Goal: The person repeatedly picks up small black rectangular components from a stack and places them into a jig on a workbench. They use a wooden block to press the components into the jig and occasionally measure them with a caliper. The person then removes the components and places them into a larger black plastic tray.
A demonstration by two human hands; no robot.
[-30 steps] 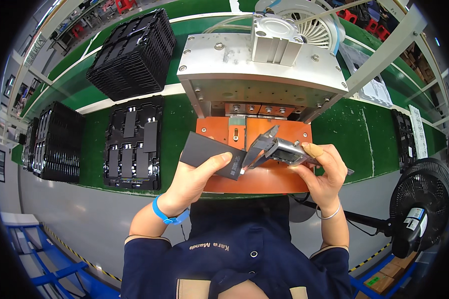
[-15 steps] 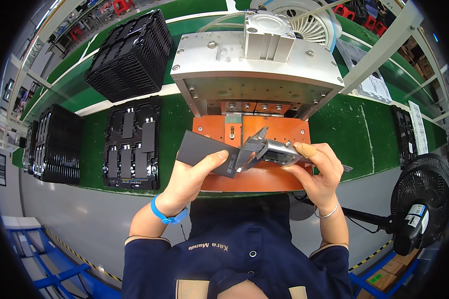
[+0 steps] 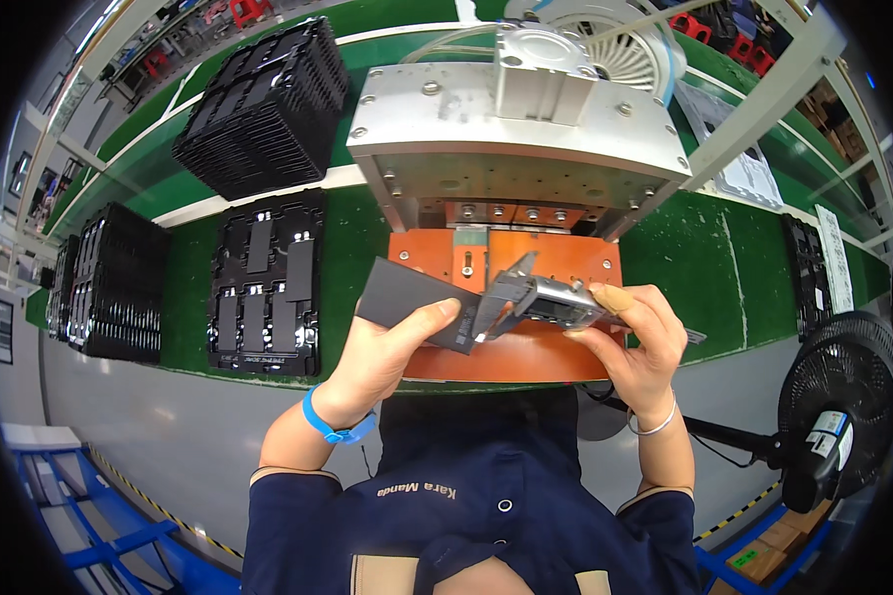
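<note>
My left hand (image 3: 397, 342) grips a flat dark grey battery cell (image 3: 407, 296), thumb on top, tilted above the orange base plate (image 3: 526, 363). My right hand (image 3: 640, 332) holds a digital caliper (image 3: 558, 303) between thumb and fingers. The caliper's jaws are at the right end of the cell, around or against its edge; whether they touch is too fine to tell. Behind both hands stands a metal press (image 3: 516, 149) with a silver air cylinder on top. To the left, a black tray (image 3: 313, 213) carries several similar dark cells.
Stacked black trays (image 3: 258, 114) rise at the back left, with another stack (image 3: 119, 288) at the far left. A black fan (image 3: 833, 416) stands at the right. A white fan (image 3: 625, 50) sits behind the press. A slanted metal frame post (image 3: 764, 99) crosses the right side.
The view has shifted a little, so the press and trays appear slightly farther right. Both hands keep the cell and the caliper in nearly the same pose.
</note>
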